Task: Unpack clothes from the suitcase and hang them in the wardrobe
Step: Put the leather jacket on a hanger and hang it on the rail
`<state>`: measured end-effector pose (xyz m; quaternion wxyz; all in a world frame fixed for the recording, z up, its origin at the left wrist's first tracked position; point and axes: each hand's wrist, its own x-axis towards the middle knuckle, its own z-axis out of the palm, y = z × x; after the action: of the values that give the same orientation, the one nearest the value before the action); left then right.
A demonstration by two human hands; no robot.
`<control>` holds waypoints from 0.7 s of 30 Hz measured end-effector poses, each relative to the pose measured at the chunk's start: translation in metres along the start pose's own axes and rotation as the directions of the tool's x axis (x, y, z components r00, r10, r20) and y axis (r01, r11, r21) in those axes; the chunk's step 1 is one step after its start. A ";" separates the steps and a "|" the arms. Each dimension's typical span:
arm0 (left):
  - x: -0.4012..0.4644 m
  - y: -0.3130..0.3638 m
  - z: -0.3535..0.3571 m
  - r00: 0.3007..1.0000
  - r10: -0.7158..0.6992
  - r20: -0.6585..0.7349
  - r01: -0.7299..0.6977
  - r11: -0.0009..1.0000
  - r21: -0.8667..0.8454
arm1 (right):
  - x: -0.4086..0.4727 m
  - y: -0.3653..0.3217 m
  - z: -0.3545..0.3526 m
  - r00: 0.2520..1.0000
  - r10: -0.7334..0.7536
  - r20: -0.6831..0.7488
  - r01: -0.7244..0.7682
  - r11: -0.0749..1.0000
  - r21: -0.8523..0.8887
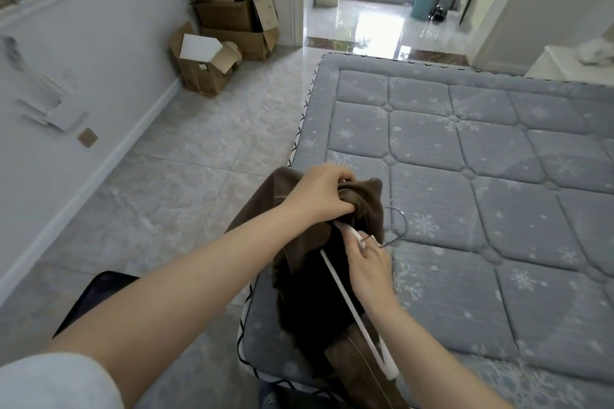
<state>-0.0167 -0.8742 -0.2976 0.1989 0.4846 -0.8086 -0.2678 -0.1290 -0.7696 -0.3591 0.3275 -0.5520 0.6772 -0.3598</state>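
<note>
at the bed's near corner, my right hand pinches the white hanger by its hook; my left hand grips the brown garment bunched over it. cardboard boxes stand far off.

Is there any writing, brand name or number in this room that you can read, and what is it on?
No text can be read anywhere.
Small label on the front cardboard box: too small and blurred to read.
Mattress: snowflake print only, no words.
Brown garment and white hanger: no lettering visible.
</note>
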 end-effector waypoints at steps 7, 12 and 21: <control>-0.044 -0.019 -0.015 0.961 0.042 0.273 -0.045 0.999 0.007 | 0.003 0.020 -0.024 0.986 0.147 -0.075 -0.115 0.940 0.321; -0.051 -0.034 -0.027 0.868 0.496 0.027 -0.391 0.648 0.653 | -0.002 0.007 -0.044 1.000 -0.001 -0.020 0.010 0.903 0.429; -0.030 -0.033 -0.033 0.835 0.531 0.148 -0.494 0.603 0.626 | 0.005 0.002 -0.062 0.996 0.009 -0.091 0.020 0.949 0.314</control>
<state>0.0387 -0.8680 -0.2941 0.1109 0.2773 -0.9485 0.1061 -0.1832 -0.7667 -0.3283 0.3788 -0.4775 0.6240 -0.4890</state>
